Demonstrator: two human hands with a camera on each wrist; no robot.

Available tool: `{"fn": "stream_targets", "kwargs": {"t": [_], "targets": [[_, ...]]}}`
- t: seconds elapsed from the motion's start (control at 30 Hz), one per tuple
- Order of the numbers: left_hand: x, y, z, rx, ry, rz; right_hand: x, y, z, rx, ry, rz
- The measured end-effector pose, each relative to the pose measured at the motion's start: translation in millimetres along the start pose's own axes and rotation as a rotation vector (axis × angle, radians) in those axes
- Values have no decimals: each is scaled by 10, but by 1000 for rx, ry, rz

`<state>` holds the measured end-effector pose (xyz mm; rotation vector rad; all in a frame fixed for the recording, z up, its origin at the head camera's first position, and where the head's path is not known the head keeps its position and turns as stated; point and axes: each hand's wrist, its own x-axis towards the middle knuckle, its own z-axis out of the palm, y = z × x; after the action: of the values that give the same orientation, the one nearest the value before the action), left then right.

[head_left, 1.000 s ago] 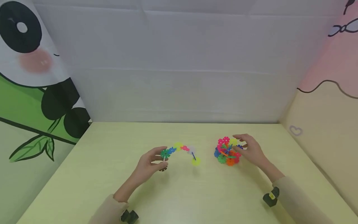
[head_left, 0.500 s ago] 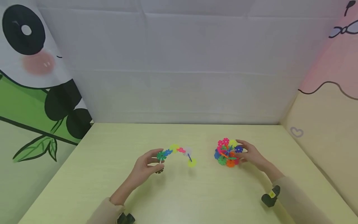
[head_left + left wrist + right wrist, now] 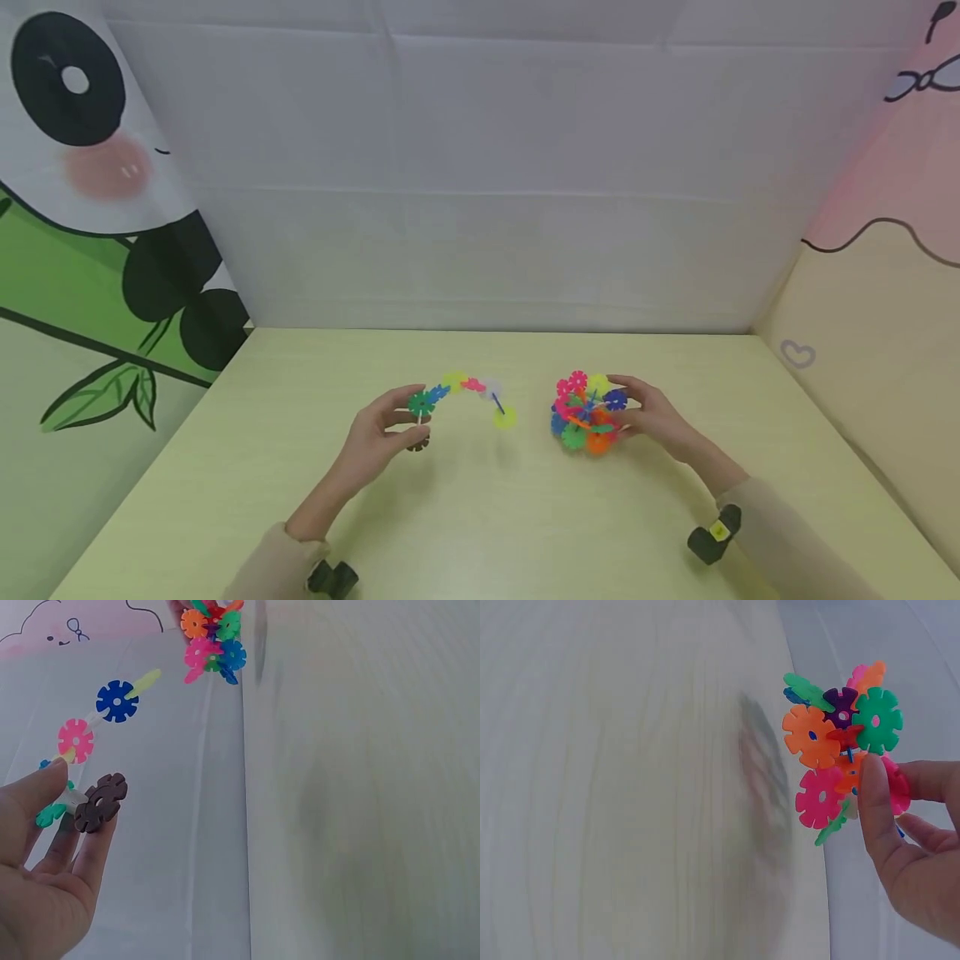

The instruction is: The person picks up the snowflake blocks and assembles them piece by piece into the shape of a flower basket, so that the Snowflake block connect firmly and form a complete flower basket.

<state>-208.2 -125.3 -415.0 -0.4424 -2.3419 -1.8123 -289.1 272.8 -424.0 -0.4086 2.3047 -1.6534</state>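
Observation:
My left hand (image 3: 375, 433) pinches one end of a curved chain of slotted plastic snowflake discs (image 3: 472, 384). Its colours run from green and blue through yellow, pink and clear to yellow at the free end. In the left wrist view, brown discs (image 3: 101, 802) sit by the fingertips, and a dark blue disc (image 3: 118, 712) shows farther along. My right hand (image 3: 660, 423) grips the right side of a ball-like cluster of interlocked discs (image 3: 576, 437), pink, orange, green, blue and yellow. The right wrist view shows the thumb (image 3: 877, 802) pressed against it. A gap separates chain and cluster.
Both pieces are over a pale wood-grain table (image 3: 480, 533). A white sheet (image 3: 480, 208) rises along its back edge. Printed panels stand at the sides, a panda drawing (image 3: 97, 167) on the left and a pink and cream wall (image 3: 877, 333) on the right.
My right hand has closed its fingers on the cluster and shifted it left, turning it slightly. The left hand has drifted left with the chain still pinched.

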Motion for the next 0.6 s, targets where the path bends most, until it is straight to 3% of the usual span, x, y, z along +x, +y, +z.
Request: {"fn": "stream_targets", "kwargs": {"t": [0.37, 0.6], "targets": [[144, 150, -2, 2, 46, 14, 18, -78, 573, 33, -90, -24], [178, 153, 36, -18, 65, -3, 38, -80, 802, 58, -145, -36]]}}
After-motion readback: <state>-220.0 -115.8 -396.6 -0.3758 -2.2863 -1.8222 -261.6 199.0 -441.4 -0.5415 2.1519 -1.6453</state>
